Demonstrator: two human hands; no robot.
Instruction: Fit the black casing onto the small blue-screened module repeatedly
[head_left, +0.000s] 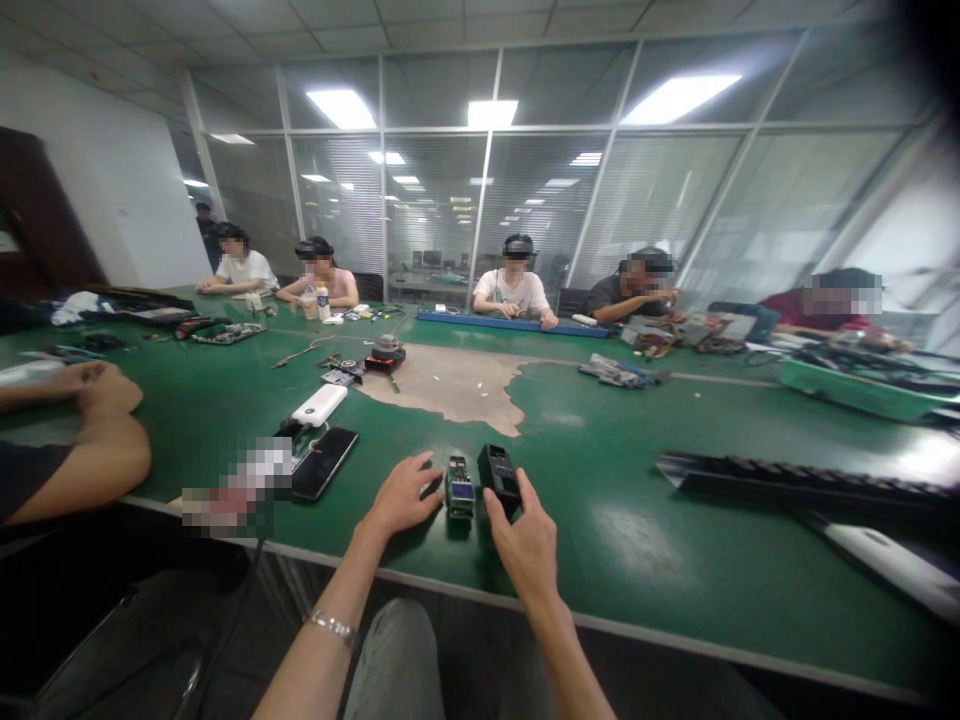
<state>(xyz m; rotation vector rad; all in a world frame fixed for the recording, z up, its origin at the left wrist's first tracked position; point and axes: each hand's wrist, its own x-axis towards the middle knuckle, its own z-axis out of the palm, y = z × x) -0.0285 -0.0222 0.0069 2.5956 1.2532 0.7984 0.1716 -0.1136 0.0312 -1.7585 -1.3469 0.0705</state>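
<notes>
My right hand (pixel 525 535) grips a black plastic housing (pixel 499 475) by its near end and right side, thumb on the left and fingers on the right. To the left of the housing, a small green circuit board (pixel 459 490) with a bluish screen stands on the table, apart from both hands. On its other side rests my left hand (pixel 407 493), low over the tabletop, thumb and fingers spread apart. Between them is a dark patch; whether it is a shadow or a small thing, I cannot tell.
A phone (pixel 326 463) and a white power bank (pixel 320 405) lie to the left on the green table (pixel 600 440). At right are a long black strip (pixel 787 480) and a green basket (pixel 862 388). Another person's arm (pixel 112 430) rests at left; several people sit opposite.
</notes>
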